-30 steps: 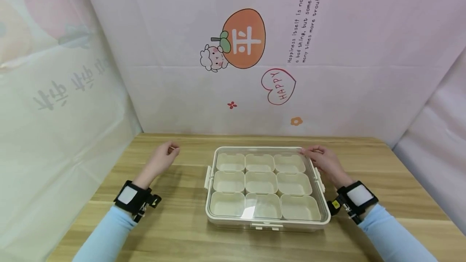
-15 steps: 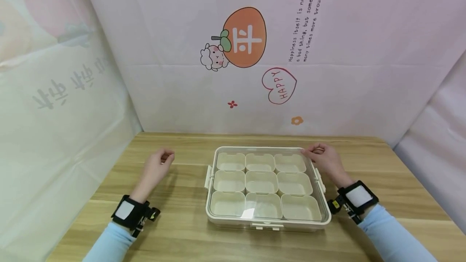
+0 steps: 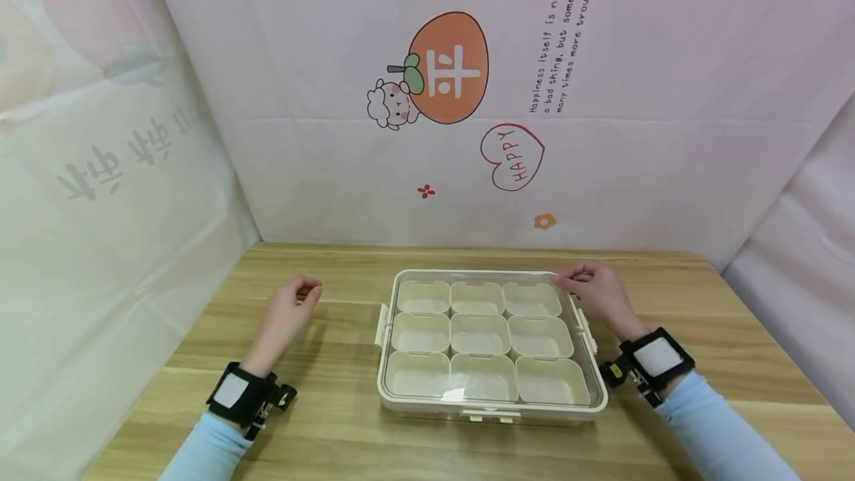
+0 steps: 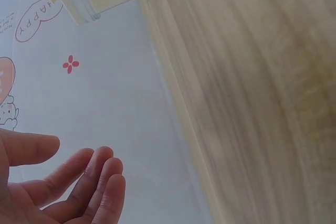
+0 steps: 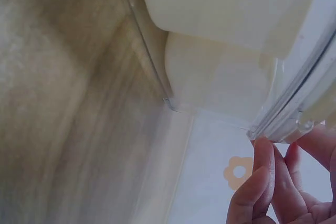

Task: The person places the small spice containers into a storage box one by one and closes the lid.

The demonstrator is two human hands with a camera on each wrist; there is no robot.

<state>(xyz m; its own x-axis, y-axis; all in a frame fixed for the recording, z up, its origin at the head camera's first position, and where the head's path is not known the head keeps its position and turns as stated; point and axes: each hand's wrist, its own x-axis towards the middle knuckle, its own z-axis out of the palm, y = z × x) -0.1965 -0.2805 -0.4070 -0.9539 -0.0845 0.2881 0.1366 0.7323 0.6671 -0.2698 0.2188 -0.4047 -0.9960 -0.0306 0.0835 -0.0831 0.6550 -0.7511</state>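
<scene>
A clear storage box (image 3: 434, 415) with a cream-rimmed transparent lid (image 3: 548, 410) sits on the table. Through the lid show several cream cups (image 3: 479, 334) in rows, with nothing visible inside them. My right hand (image 3: 597, 297) pinches the lid's far right corner. In the right wrist view the thumb of that hand (image 5: 286, 182) lies over the rim and the fingertips are beneath it. Left of the box, my left hand (image 3: 287, 314) hovers over the table, fingers loosely bent and holding nothing. The left wrist view shows a gap between its thumb and fingers (image 4: 107, 198).
Clasps stand on the box's left side (image 3: 381, 325), right side (image 3: 587, 330) and front (image 3: 490, 416). The wood-grain table (image 3: 341, 421) ends at a printed white cloth (image 3: 320, 169) behind. Cloth also hangs on the left (image 3: 133, 243) and right (image 3: 801, 243).
My left hand has drawn slightly back toward me and left, away from the box. The right hand stays at the lid's corner, and the box has not moved.
</scene>
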